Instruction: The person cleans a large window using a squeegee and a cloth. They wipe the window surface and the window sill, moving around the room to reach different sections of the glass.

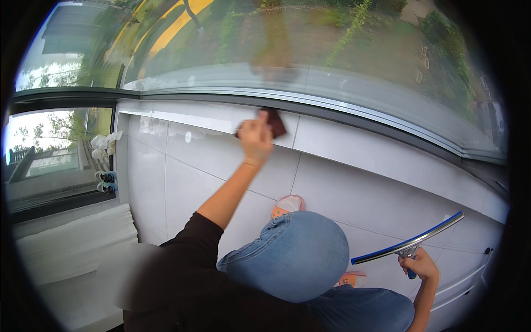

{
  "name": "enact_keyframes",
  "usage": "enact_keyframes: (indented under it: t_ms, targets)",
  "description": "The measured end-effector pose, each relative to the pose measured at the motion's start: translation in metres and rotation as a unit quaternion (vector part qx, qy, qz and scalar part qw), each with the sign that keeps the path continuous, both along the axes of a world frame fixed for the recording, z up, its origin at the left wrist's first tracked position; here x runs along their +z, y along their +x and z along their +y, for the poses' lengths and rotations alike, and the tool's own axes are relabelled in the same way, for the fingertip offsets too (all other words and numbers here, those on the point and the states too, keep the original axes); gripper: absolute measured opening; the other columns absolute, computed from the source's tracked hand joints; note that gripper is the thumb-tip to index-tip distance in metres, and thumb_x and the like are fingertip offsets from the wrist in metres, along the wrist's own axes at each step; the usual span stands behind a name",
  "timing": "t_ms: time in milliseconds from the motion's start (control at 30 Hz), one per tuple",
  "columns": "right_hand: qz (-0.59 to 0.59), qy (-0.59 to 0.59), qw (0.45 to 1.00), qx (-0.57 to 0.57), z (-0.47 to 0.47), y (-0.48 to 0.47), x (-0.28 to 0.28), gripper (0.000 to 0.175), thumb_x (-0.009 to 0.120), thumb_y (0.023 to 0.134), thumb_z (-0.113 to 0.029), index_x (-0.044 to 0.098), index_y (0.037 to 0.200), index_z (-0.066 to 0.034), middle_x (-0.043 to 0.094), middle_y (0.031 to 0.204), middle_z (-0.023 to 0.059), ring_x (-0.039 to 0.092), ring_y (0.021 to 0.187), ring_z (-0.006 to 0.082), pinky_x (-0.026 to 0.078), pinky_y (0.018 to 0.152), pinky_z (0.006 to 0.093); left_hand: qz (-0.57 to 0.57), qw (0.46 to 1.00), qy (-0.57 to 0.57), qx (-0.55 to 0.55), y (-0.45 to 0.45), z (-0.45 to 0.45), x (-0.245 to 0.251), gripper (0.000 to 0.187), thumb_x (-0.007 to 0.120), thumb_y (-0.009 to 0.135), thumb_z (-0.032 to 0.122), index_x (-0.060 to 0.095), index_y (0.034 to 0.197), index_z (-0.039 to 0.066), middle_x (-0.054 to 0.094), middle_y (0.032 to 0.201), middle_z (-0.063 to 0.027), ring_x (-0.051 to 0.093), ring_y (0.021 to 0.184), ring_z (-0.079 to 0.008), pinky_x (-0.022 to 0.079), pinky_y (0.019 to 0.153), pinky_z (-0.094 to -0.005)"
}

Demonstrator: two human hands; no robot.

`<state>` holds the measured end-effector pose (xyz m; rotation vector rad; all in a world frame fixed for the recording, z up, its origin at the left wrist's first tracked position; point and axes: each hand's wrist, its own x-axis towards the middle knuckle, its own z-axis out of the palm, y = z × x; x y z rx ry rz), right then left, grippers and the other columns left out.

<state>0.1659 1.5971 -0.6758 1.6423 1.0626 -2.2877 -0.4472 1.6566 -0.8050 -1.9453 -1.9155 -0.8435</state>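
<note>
My left hand (256, 137) is on a dark brown cloth (274, 123) at the white tiled window ledge (332, 141); both are blurred, and part of the cloth lies beneath the fingers. At the lower right my right hand (421, 265) grips the blue handle of a window squeegee (408, 247), held above the floor. Its long metal channel with a blue edge slants up to the right, away from the ledge.
A large window pane (232, 50) rises beyond the ledge behind a dark frame (290, 103). Shoes (106, 182) stand by the left glass door. A white curtain (79, 240) hangs lower left. White rails (456, 286) are at lower right.
</note>
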Motion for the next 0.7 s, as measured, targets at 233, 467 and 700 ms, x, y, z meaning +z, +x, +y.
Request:
enact_keyframes:
  t_ms: [233, 467, 700]
  targets:
    - [-0.073, 0.009, 0.997, 0.021, -0.011, 0.001, -0.018, 0.009, 0.061, 0.081, -0.005, 0.064, 0.074, -0.0004, 0.059, 0.062, 0.0043, 0.056, 0.052, 0.0122, 0.046, 0.048, 0.0286, -0.131, 0.934, -0.079, -0.324, 0.252, 0.045, 0.029, 0.054, 0.065, 0.082, 0.005, 0.060, 0.135, -0.002, 0.058, 0.095, -0.0105, 0.056, 0.087, -0.0309, 0.044, 0.075, -0.0419]
    - [-0.068, 0.025, 0.997, -0.005, -0.036, 0.015, -0.020, 0.011, 0.063, 0.082, -0.010, 0.065, 0.075, -0.0016, 0.059, 0.061, 0.0028, 0.055, 0.052, 0.0118, 0.046, 0.050, 0.0289, -0.129, 0.927, -0.071, -0.345, 0.230, 0.052, 0.025, 0.042, 0.071, 0.075, 0.008, 0.065, 0.117, 0.010, 0.063, 0.098, -0.0066, 0.058, 0.089, -0.0314, 0.045, 0.080, -0.0455]
    - [-0.027, 0.011, 0.992, -0.125, -0.073, 0.049, -0.048, 0.013, 0.062, 0.085, -0.011, 0.064, 0.076, -0.0021, 0.058, 0.062, 0.0028, 0.056, 0.053, 0.0125, 0.046, 0.051, 0.0285, 0.097, 0.988, -0.125, 0.003, 0.054, 0.002, 0.033, 0.049, 0.065, 0.092, 0.009, 0.060, 0.140, 0.003, 0.061, 0.135, -0.0167, 0.052, 0.127, -0.0400, 0.038, 0.109, -0.0534]
